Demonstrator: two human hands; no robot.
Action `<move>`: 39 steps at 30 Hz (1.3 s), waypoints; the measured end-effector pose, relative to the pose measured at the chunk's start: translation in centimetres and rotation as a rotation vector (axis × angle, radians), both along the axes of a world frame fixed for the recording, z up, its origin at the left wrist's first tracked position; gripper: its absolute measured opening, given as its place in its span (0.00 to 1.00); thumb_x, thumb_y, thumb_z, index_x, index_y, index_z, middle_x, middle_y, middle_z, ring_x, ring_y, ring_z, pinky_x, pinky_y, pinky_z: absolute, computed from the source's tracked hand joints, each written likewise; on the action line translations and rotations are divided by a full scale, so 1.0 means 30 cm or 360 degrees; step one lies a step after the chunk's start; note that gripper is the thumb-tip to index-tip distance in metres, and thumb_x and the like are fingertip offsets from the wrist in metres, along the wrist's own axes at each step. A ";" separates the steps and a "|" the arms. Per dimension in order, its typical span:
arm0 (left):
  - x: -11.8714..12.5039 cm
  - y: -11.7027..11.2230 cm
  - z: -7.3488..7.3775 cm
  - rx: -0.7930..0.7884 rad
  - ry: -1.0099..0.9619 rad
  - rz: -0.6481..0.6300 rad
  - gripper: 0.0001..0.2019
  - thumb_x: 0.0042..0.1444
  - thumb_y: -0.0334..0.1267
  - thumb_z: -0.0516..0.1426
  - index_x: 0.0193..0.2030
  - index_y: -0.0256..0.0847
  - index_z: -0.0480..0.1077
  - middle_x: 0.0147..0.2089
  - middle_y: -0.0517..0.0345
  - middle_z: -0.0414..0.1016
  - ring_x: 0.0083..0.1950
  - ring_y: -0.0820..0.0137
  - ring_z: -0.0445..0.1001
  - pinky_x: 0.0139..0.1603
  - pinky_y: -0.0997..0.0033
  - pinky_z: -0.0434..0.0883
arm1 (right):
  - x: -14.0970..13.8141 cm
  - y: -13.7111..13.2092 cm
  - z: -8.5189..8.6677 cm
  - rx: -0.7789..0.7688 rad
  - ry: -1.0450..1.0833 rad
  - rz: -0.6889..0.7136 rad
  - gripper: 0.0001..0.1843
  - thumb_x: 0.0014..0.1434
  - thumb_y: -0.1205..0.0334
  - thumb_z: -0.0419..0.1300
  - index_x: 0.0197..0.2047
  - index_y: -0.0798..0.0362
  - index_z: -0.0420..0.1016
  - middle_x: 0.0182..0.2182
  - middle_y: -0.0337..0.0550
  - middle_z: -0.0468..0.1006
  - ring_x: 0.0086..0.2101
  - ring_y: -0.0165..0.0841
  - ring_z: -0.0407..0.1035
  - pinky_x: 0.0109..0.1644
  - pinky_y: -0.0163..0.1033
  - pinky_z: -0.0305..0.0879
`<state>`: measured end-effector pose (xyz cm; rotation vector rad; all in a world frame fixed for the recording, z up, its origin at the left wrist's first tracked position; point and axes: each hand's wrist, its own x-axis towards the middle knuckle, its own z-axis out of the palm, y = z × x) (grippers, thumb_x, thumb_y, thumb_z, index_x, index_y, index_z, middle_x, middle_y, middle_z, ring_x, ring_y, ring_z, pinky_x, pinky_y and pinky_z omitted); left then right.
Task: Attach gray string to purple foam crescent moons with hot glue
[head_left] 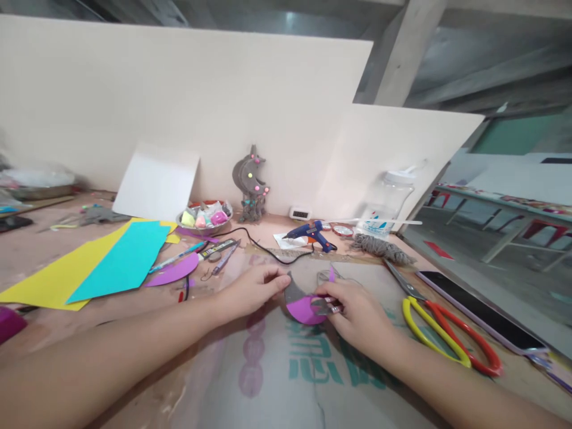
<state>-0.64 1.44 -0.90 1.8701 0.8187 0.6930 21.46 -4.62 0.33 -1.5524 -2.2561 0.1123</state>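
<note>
A purple crescent (307, 311), its left part covered in grey yarn, is held up between my two hands over the board. My left hand (257, 290) pinches the crescent's grey upper-left tip between thumb and fingers. On the other side, my right hand (357, 307) is closed on the right part of the crescent, with grey yarn at its fingertips. The purple right tip pokes up above those fingers. Part of the crescent is hidden behind my right fingers. A loose loop of grey yarn lies just behind that hand.
Beyond my hands lie a blue glue gun (309, 231) and a grey yarn skein (383, 249). Scissors (440, 328) and a phone (480, 310) lie at right. Turquoise paper (120, 262) covers yellow paper at left. A decorated grey moon (249, 177) stands against the white panel.
</note>
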 end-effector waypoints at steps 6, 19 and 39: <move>0.003 -0.016 0.024 -0.0183 0.0102 0.0043 0.20 0.54 0.56 0.52 0.30 0.38 0.63 0.25 0.64 0.61 0.25 0.76 0.60 0.24 0.76 0.59 | 0.003 0.002 -0.009 -0.0040 0.0018 -0.0025 0.14 0.48 0.72 0.53 0.34 0.49 0.75 0.28 0.39 0.75 0.31 0.34 0.66 0.34 0.36 0.55; 0.010 -0.017 0.030 -0.0094 0.0203 -0.0022 0.03 0.49 0.34 0.52 0.28 0.38 0.65 0.23 0.65 0.62 0.26 0.75 0.61 0.26 0.76 0.57 | 0.012 0.014 -0.016 -0.0044 0.0043 -0.0053 0.15 0.47 0.74 0.52 0.34 0.49 0.74 0.30 0.40 0.77 0.32 0.34 0.68 0.35 0.36 0.56; -0.004 -0.004 0.024 -0.0070 0.0176 -0.0056 0.17 0.58 0.49 0.51 0.27 0.37 0.63 0.24 0.64 0.62 0.24 0.77 0.60 0.23 0.78 0.56 | 0.006 0.001 -0.014 0.0054 0.0017 -0.0007 0.13 0.53 0.68 0.55 0.43 0.51 0.69 0.33 0.41 0.77 0.33 0.35 0.69 0.36 0.38 0.61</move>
